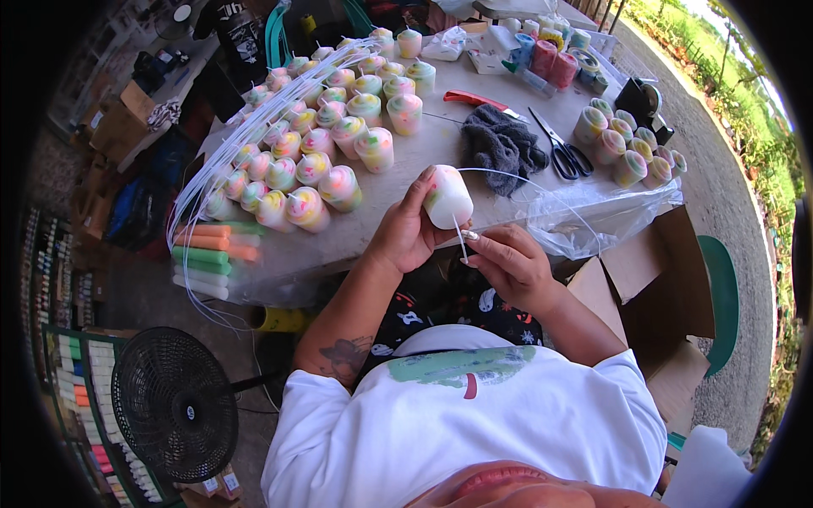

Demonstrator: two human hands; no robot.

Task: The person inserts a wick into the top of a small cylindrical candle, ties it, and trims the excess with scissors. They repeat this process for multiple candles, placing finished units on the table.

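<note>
My left hand (pixel 402 229) is closed around a short white pillar candle (pixel 447 201), tilted so that one flat end faces me. From that end comes a white wick (pixel 459 233), which the thumb and fingers of my right hand (pixel 512 264) pinch. A long thin white strand arcs rightward from the candle's far end over the table. Beyond my hands lie a dark grey cloth (pixel 501 152), black-handled scissors (pixel 566 157) with blades apart, and a red-handled knife (pixel 474 98). Rows of pastel swirled candles (pixel 347 135) with wicks stand at the left.
A bundle of long white wicks (pixel 196 182) drapes over the table's left side, near orange, green and white sticks (pixel 203 258). More swirled candles (pixel 631 168) stand at the right beside clear plastic (pixel 584 224). An open cardboard box (pixel 669 279) and a black fan (pixel 175 405) flank me.
</note>
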